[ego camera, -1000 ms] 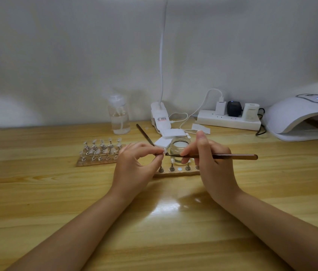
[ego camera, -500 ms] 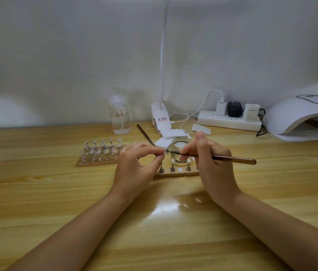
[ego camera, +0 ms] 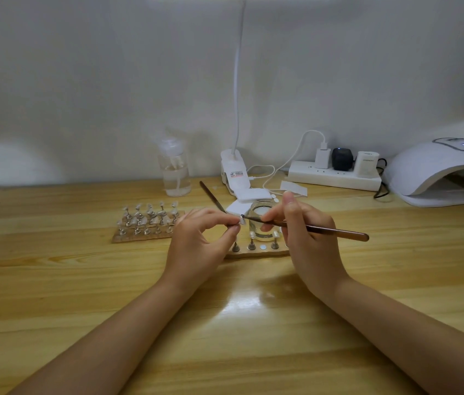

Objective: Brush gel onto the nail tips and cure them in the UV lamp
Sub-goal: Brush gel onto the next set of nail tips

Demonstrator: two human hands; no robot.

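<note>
Centrally, over the wooden desk (ego camera: 54, 280), both hands worked close together. Left hand (ego camera: 199, 240) pinched a small nail tip (ego camera: 241, 221) on its stand between thumb and forefinger, the other fingers curled under. Right hand (ego camera: 307, 238) gripped a thin brush (ego camera: 324, 230) like a pen, handle pointing out to the right, bristle end touching the nail tip. Just behind the hands stood a small glass jar (ego camera: 262, 223); its contents could not be told. Below it lay a wooden strip (ego camera: 256, 253) carrying a few metal stands, partly hidden by the hands. To the left sat a second wooden board (ego camera: 142, 236) with rows of mounted nail tips. A second dark tool (ego camera: 212, 199) lay angled behind the left hand. Farther back: clear pump bottle (ego camera: 175, 172), white clip-lamp base (ego camera: 233, 172), white pads (ego camera: 249, 199), power strip (ego camera: 334, 176) with plugs. UV lamp (ego camera: 436, 169) sat at far right, well apart from the hands, display lit.
</note>
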